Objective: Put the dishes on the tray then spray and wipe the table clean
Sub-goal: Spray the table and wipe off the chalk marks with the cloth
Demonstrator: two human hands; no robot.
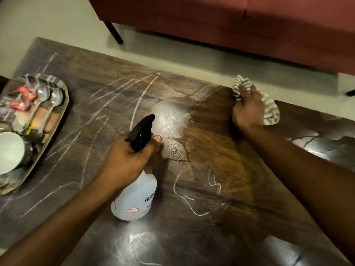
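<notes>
My left hand (126, 162) grips the neck of a white spray bottle (136, 196) with a black trigger head, held over the middle of the dark wooden table (192, 237). My right hand (247, 110) grips a striped grey-and-white cloth (270, 112) and presses it on the table near the far edge. White chalk-like scribbles (138, 100) cover the left and middle of the tabletop, and a wet sheen spreads between my hands. A metal tray (63, 112) at the far left holds two spoons (48, 100), a white cup (10, 150) and red wrappers.
A red sofa (249, 25) on black legs stands beyond the table's far edge, across a strip of pale floor (48, 22). The tray sits at the table's left edge.
</notes>
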